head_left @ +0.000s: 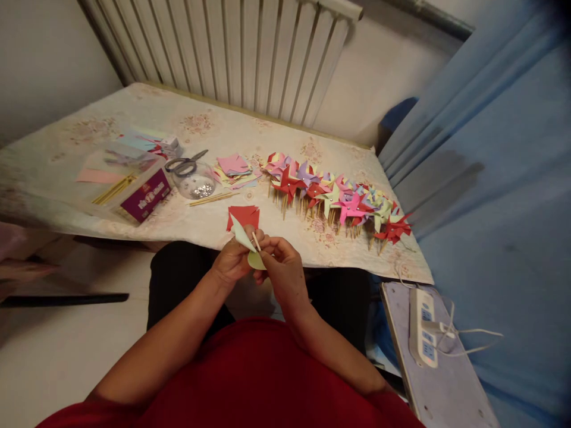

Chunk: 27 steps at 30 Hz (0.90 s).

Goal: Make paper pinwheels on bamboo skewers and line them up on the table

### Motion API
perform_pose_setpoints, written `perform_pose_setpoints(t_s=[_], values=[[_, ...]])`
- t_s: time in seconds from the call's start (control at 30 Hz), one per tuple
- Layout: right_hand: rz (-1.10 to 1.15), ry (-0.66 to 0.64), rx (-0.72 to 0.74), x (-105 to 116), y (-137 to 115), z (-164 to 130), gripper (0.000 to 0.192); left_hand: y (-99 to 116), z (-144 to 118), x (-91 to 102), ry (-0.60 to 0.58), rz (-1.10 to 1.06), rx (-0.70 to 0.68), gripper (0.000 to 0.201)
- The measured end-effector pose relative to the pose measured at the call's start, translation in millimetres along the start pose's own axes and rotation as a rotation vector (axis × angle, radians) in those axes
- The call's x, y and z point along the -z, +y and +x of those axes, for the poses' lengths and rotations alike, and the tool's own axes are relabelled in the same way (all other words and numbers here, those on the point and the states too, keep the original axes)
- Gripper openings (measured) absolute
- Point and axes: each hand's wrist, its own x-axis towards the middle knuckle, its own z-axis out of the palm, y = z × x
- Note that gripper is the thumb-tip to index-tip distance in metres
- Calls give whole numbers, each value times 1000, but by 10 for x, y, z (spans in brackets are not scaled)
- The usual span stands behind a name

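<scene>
Just off the table's front edge, my left hand [232, 257] is closed on a pale green paper pinwheel [242, 233], whose curled yellow-green part [256, 261] hangs below the fingers. My right hand [284, 266] meets it from the other side, its fingers pinching a short thin wooden stick [256, 241] against the paper. The fingers hide the pinwheel's centre. Behind my left hand lies a small stack of notched red paper squares [244, 217]. Several finished pinwheels [330, 196] in red, pink, purple and pale green stand in a cluster to the right.
On the left stand a clear box with a purple label [145, 199], a dish of small silvery pieces [200, 188] and scissors [187, 164]. Wooden sticks [213, 199] and pastel paper squares [234, 166] lie nearby. A power strip [423, 327] rests on a side board at right.
</scene>
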Motion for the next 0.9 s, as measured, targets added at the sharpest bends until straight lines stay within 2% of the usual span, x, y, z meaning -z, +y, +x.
perform_pose_setpoints(t_s=[0.2, 0.67, 0.9], values=[[-5, 6, -10, 3, -2, 8, 15, 5, -2, -2, 46, -34, 15, 29], [19, 4, -5, 2, 21, 28, 16, 2, -1, 61, 1, -3, -22, 33], [13, 5, -2, 1, 31, 35, 16, 0, 5, 66, 43, -22, -31, 34]])
